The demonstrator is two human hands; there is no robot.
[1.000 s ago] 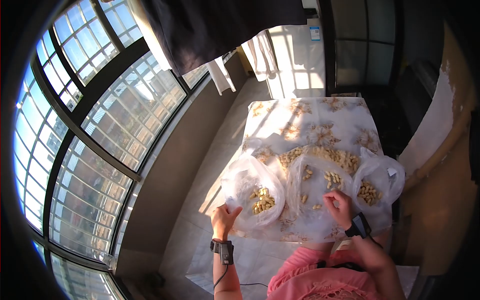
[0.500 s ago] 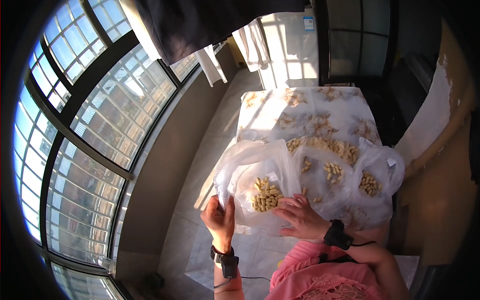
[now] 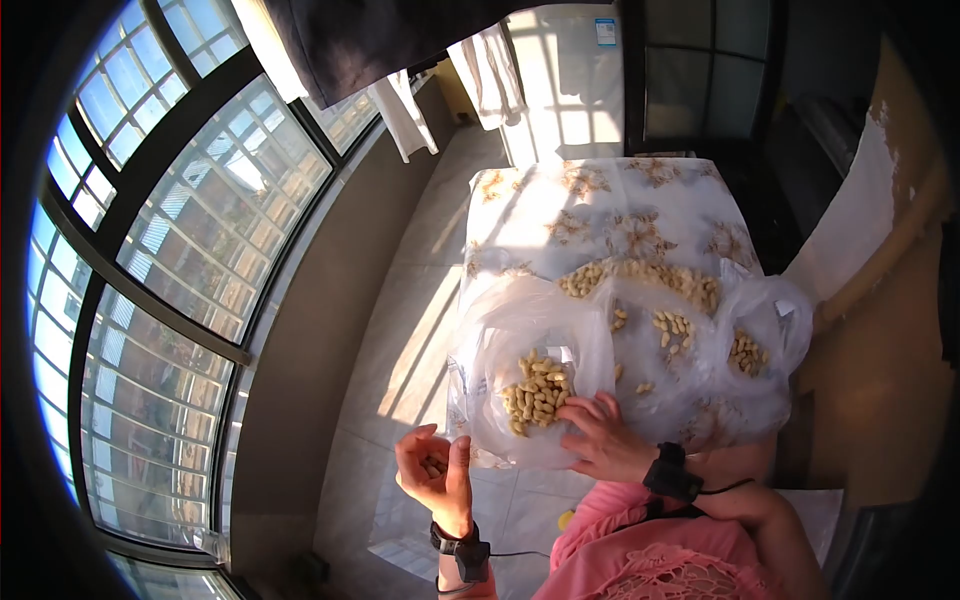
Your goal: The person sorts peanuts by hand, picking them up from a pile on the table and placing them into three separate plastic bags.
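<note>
My left hand (image 3: pixel 436 480) is cupped palm-up beside the table's left front corner, fingers curled around a few peanuts (image 3: pixel 434 466) in their shells. On the table, a translucent white plastic bag (image 3: pixel 490 320) lies with its mouth spread wide. A heap of unshelled peanuts (image 3: pixel 537 393) fills its middle. My right hand (image 3: pixel 605 440) rests at the right front side of this bag, fingers apart, its fingertips right at the edge of the heap. Both wrists wear a black strapped device.
A second plastic bag (image 3: pixel 797 318) with peanuts (image 3: pixel 746 354) stands at the right. Between the bags lie loose peanuts (image 3: pixel 673 328), and behind them a long peanut pile (image 3: pixel 650 278). The flowered tablecloth (image 3: pixel 540 190) covers the table. Barred windows (image 3: pixel 220 220) run along the left.
My left hand has let go of the bag's left rim, moved slightly down, and turned to show peanuts in its palm. My right hand stays beside the heap.
</note>
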